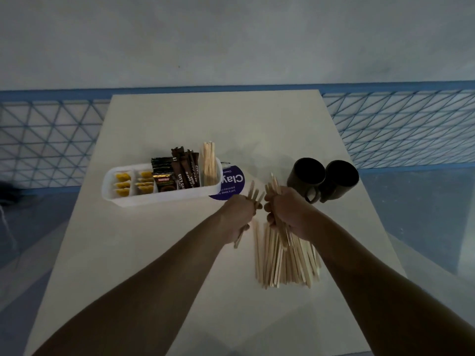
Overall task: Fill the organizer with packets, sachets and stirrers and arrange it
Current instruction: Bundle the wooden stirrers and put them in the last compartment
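Note:
A white organizer (128,199) stands left of centre on the table. It holds yellow sachets (123,185), dark coffee packets (180,173) and upright wooden stirrers (209,163) at its right end. My left hand (239,214) grips a few wooden stirrers just right of the organizer. My right hand (285,211) grips a thicker bunch of stirrers beside it. A loose pile of stirrers (282,260) lies fanned on the table under my right hand.
Two dark mugs (321,179) stand side by side to the right of my hands. A round purple sticker (231,182) lies behind the organizer's right end. The pale table (231,119) ends at a blue mesh railing (46,140).

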